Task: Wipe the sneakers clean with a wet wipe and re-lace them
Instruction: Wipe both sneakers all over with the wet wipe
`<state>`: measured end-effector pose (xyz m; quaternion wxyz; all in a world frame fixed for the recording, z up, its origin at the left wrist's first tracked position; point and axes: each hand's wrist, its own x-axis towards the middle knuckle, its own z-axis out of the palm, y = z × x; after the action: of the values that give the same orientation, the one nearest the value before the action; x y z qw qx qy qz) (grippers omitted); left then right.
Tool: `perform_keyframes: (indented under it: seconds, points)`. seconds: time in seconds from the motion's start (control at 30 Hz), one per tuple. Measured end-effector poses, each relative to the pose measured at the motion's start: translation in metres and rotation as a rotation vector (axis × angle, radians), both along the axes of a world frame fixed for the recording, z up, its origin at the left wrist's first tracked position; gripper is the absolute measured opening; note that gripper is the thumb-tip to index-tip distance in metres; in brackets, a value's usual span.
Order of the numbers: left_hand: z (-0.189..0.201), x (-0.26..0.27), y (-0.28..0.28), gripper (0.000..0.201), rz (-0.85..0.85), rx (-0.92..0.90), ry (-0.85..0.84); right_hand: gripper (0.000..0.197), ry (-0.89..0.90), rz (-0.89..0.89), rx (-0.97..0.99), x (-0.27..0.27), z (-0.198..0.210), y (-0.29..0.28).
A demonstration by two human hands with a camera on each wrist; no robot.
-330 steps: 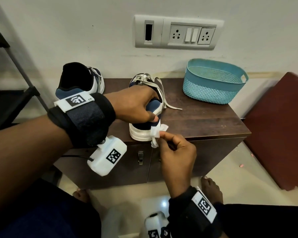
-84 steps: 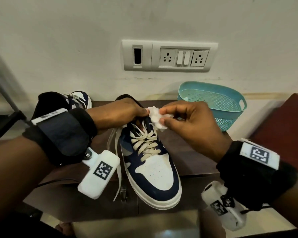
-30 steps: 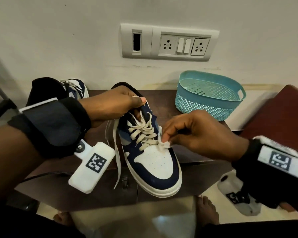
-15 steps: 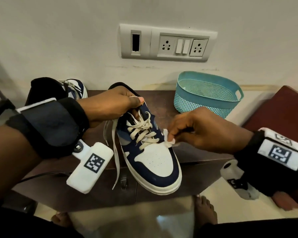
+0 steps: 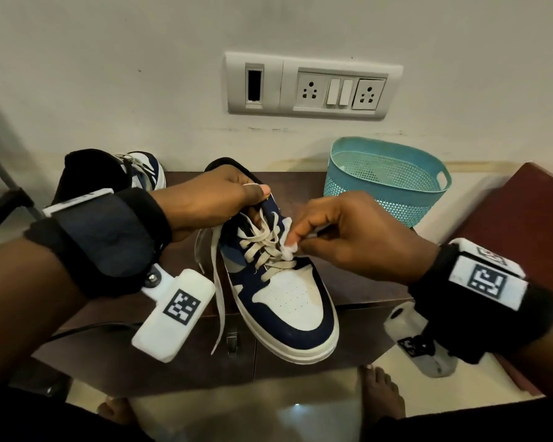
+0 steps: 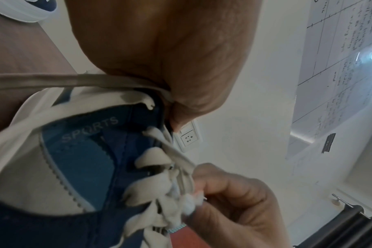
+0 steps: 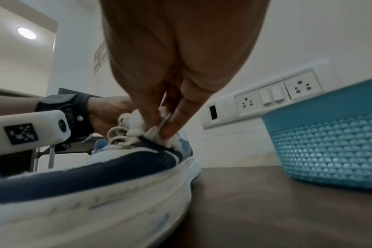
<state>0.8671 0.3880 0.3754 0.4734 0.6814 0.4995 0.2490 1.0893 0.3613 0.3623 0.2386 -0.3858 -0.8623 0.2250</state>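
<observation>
A navy and white sneaker (image 5: 288,298) lies on the dark wooden cabinet (image 5: 358,282), toe toward me, with cream laces (image 5: 262,247) crossed over its tongue. My left hand (image 5: 217,199) grips the sneaker's collar and tongue at the heel end. My right hand (image 5: 342,231) pinches a crumpled white wet wipe (image 5: 288,247) and presses it on the laces at the right side of the eyelets. In the right wrist view the wipe (image 7: 151,130) sits between thumb and fingers on the shoe (image 7: 96,167). A second sneaker (image 5: 141,167) stands behind my left wrist.
A teal perforated basket (image 5: 387,180) stands at the cabinet's back right. A switch and socket panel (image 5: 313,87) is on the wall above. One loose lace end (image 5: 219,298) hangs over the cabinet's front edge. A dark red seat (image 5: 517,218) lies to the right.
My right hand has slid the wipe from the sneaker's right flank up onto the laces. My left hand keeps its grip at the collar.
</observation>
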Motion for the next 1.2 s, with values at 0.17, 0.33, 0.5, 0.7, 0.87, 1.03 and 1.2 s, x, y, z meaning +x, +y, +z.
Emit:
perform_keyframes:
  seconds: [0.17, 0.33, 0.5, 0.7, 0.87, 1.03, 1.2]
  points:
    - [0.000, 0.001, 0.002, 0.053, 0.010, 0.008, 0.027, 0.015, 0.276, -0.248, 0.138, -0.025, -0.023, -0.001]
    - [-0.004, -0.004, 0.003, 0.050, -0.012, 0.004, 0.013, 0.016, 0.048, -0.117, -0.011, -0.007, -0.011, -0.008]
    - [-0.004, 0.001, 0.004, 0.054, -0.006, 0.007, 0.021, 0.022, 0.014, -0.158, -0.090, -0.002, -0.006, -0.004]
    - [-0.003, -0.001, 0.004, 0.054, -0.017, 0.002, 0.016, 0.017, 0.176, -0.216, 0.016, -0.013, -0.018, -0.006]
    - [-0.007, 0.001, 0.006, 0.044, -0.006, 0.065, 0.079, 0.020, -0.246, -0.012, -0.043, 0.019, 0.001, -0.007]
    - [0.002, -0.008, 0.008, 0.042, -0.210, 0.268, 0.361, 0.025, 0.015, -0.200, -0.080, 0.041, 0.018, -0.013]
    - [0.013, -0.030, 0.005, 0.023, -0.311, 0.349, 0.504, 0.023, 0.261, -0.278, -0.013, 0.028, 0.023, -0.019]
